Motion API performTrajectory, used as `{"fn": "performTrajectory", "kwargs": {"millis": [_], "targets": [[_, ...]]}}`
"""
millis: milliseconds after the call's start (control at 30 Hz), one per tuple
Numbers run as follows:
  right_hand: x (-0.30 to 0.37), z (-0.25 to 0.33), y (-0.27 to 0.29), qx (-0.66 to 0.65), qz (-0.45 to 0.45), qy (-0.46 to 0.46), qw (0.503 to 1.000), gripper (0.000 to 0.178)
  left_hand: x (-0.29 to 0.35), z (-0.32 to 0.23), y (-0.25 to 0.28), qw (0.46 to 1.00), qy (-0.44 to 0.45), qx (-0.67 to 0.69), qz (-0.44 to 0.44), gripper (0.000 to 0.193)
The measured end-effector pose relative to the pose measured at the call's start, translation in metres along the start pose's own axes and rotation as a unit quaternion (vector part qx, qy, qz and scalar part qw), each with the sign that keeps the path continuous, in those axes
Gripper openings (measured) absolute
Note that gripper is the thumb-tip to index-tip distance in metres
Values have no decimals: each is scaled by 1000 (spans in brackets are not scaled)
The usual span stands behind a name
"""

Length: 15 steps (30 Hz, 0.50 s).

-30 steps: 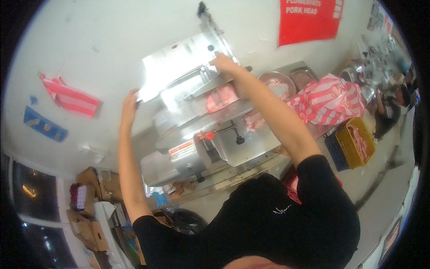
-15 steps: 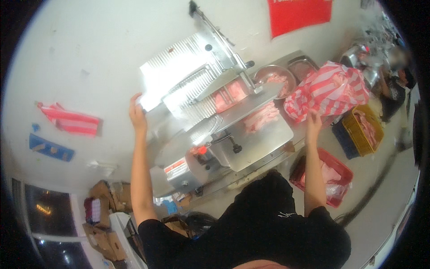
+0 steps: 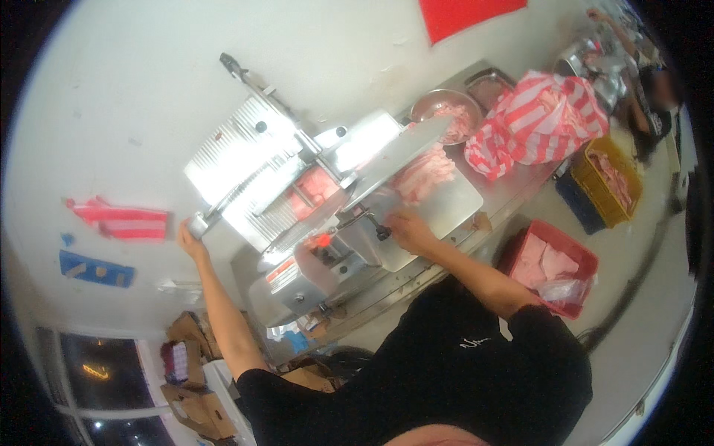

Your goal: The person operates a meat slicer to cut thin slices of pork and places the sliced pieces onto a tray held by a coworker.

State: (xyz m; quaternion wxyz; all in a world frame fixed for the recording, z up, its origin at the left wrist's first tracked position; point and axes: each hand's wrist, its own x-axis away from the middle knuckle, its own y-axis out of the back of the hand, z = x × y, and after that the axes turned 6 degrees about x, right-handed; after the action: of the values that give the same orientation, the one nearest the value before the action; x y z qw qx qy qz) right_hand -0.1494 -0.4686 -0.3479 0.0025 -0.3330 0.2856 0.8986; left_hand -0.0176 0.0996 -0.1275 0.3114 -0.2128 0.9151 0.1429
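Observation:
A metal meat slicer [image 3: 286,260] stands on the bench in front of me. On its ribbed sliding carriage [image 3: 245,145] lies a block of pink meat [image 3: 320,186], close to the round blade. My left hand [image 3: 191,239] is closed around the handle at the carriage's left end. Beyond the blade, pale pink meat slices [image 3: 425,175] are piled on the flat receiving plate [image 3: 462,195]. My right hand [image 3: 413,232] is over the plate's near side, between the pile and a black knob [image 3: 383,233]. Its fingertips are blurred, so whether they hold anything is unclear.
Right of the slicer are a steel bowl of meat [image 3: 446,104] and a red-and-white striped bag [image 3: 547,123] with meat. Lower right are a red crate [image 3: 587,286] and a yellow crate [image 3: 632,167], both holding meat. Another person [image 3: 651,111] is at far right. Cardboard boxes [image 3: 201,412] are lower left.
My right hand has left the striped bag and moved left to the slicer's receiving plate. The carriage, with my left hand on its handle, has slid left and nearer. The view has shifted slightly.

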Motion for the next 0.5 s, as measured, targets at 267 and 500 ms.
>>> {"fn": "performTrajectory", "kwargs": {"millis": [267, 500], "targets": [[-66, -57, -120, 8, 76, -76, 994, 40, 12, -31, -126, 992, 20, 26, 119, 37], [-49, -73, -123, -145, 151, -248, 946, 41, -1, -68, -243, 947, 87, -33, 309, 41]]}}
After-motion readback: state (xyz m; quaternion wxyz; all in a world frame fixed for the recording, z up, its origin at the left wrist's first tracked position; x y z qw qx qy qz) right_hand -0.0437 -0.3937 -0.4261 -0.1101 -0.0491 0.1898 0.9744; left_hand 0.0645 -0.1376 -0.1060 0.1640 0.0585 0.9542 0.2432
